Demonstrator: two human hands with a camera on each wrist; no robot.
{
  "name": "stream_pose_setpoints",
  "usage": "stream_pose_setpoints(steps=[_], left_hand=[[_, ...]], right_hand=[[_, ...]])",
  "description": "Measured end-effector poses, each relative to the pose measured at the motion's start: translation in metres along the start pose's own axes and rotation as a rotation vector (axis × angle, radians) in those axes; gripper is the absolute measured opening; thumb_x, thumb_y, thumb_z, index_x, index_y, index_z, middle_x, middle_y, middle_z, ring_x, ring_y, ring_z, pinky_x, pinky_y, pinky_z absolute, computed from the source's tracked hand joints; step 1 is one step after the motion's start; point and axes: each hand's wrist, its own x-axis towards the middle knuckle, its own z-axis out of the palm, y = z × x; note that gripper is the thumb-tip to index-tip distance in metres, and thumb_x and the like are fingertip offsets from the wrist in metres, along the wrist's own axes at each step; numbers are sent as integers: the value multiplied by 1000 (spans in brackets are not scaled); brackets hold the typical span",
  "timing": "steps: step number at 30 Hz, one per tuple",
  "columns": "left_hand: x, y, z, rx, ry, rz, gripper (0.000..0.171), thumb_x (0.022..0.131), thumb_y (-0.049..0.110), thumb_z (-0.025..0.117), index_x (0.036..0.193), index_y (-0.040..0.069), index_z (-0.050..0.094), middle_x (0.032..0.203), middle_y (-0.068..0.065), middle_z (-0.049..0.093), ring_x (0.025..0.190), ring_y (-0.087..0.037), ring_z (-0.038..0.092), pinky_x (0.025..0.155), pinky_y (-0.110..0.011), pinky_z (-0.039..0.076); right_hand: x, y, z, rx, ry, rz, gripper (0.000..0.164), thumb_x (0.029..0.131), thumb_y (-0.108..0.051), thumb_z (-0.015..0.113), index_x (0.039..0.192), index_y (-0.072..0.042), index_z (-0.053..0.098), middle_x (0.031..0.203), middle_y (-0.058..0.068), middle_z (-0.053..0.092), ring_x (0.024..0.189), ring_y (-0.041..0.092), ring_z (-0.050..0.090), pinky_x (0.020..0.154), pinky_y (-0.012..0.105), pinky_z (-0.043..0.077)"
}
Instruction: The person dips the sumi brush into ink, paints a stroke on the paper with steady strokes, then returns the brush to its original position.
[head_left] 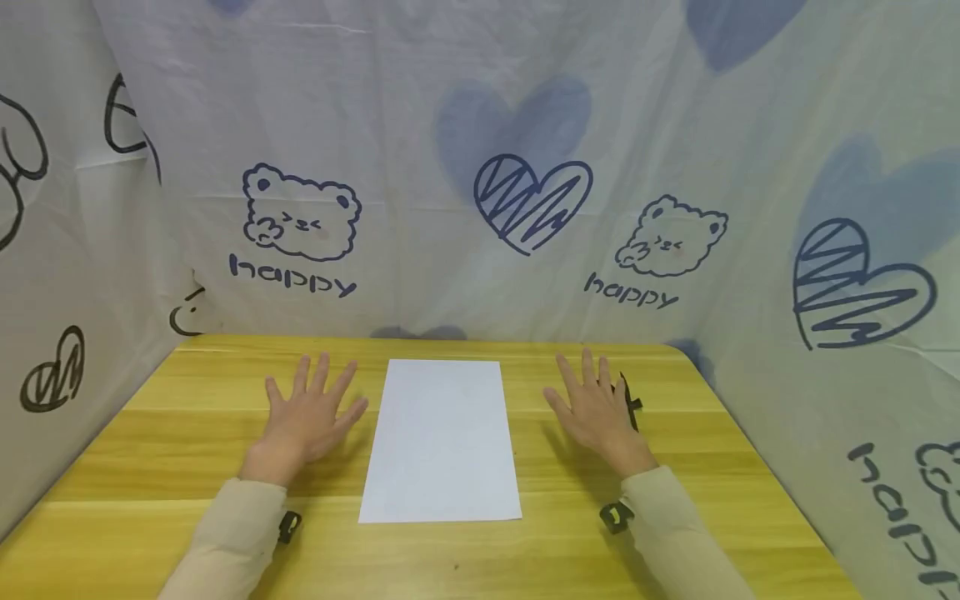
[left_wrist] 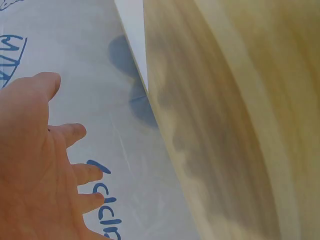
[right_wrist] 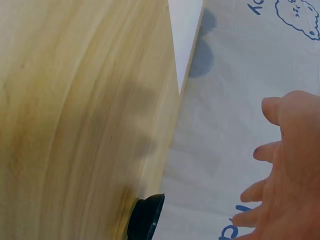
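A white sheet of paper (head_left: 442,442) lies flat on the wooden table between the two hands. To its left, my left hand (head_left: 306,421) is held palm down with fingers spread and nothing in it. My right hand (head_left: 594,410) is spread the same way on the paper's other side, also bare. Both cast shadows on the wood below them. A small black object (head_left: 630,402) is partly hidden by the right hand's fingers; in the right wrist view this black thing (right_wrist: 145,217) has a flared rim, and its kind cannot be made out.
The yellow wood-grain table (head_left: 442,562) runs back to a pale cloth (head_left: 420,250) printed with hearts, bears and lettering. Cloth hangs at both sides too. A black wrist device (head_left: 289,527) is by the left cuff and another wrist device (head_left: 617,517) by the right.
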Motion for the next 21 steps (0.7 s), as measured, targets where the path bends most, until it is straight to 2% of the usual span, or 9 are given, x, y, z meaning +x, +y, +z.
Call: stream_pose_setpoints(steps=[4, 7, 10, 14, 21], left_hand=[[0, 2, 2, 31, 3, 35, 73, 106, 62, 34, 165, 21, 25, 171, -26, 11, 157, -55, 7, 112, -88, 0], [0, 4, 2, 35, 4, 78, 67, 107, 57, 39, 163, 20, 32, 170, -25, 19, 156, -54, 14, 112, -88, 4], [1, 5, 2, 30, 12, 128, 62, 107, 51, 45, 160, 18, 39, 168, -24, 28, 156, -52, 20, 112, -87, 8], [5, 4, 5, 51, 19, 200, 60, 106, 50, 47, 158, 19, 44, 165, -22, 35, 154, -49, 26, 113, -86, 15], [12, -1, 11, -29, -44, 301, 55, 106, 49, 49, 153, 20, 52, 164, -20, 40, 152, -47, 32, 114, -82, 23]], right_hand=[[-3, 8, -4, 43, -61, -68, 69, 110, -49, 37, 167, -15, 18, 170, 31, 8, 155, 59, 8, 121, 77, 14], [-9, 18, -10, 91, -97, -133, 66, 110, -42, 45, 164, -11, 26, 168, 32, 19, 154, 57, 19, 122, 73, 21], [-16, 29, -18, 115, -83, -187, 64, 107, -35, 54, 161, -6, 34, 164, 29, 32, 151, 53, 30, 121, 69, 28], [-22, 40, -29, 81, -42, -233, 59, 105, -26, 60, 155, 0, 43, 157, 28, 46, 145, 51, 42, 118, 66, 35], [-29, 60, -43, 56, -72, -275, 42, 101, -15, 64, 138, 4, 60, 139, 26, 63, 129, 49, 58, 109, 62, 47]])
